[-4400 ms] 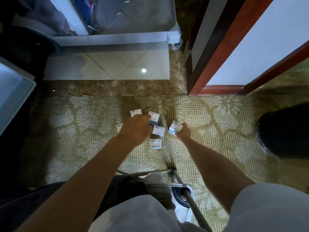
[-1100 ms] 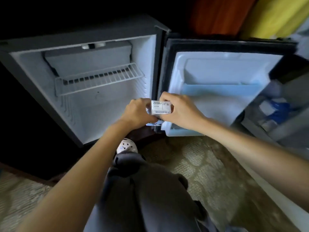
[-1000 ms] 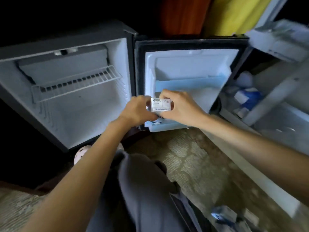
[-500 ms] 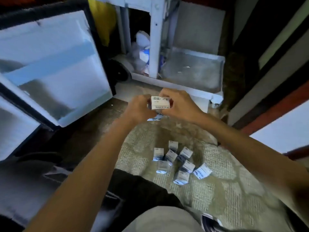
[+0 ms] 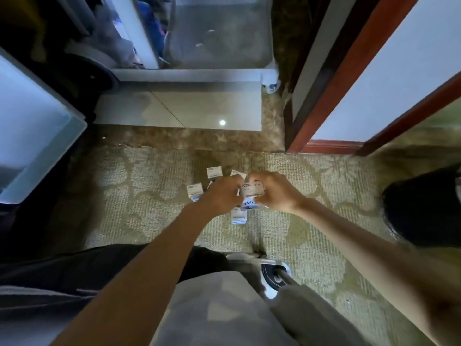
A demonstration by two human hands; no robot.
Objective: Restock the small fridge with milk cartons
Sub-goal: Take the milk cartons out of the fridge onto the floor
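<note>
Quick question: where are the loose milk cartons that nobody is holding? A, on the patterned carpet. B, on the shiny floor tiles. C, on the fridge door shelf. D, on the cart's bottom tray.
A: the loose cartons lie on the patterned carpet, around and partly under the left hand and right hand, which grip the held carton between them.

Cartons (image 5: 214, 172) partly behind left hand (image 5: 219, 193), held carton (image 5: 252, 189) print seemingly blurred, fridge door (image 5: 30, 126) cropped

Cartons (image 5: 214, 173) on carpet (image 5: 139, 196) (cart (image 5: 189, 74) behind)
</note>
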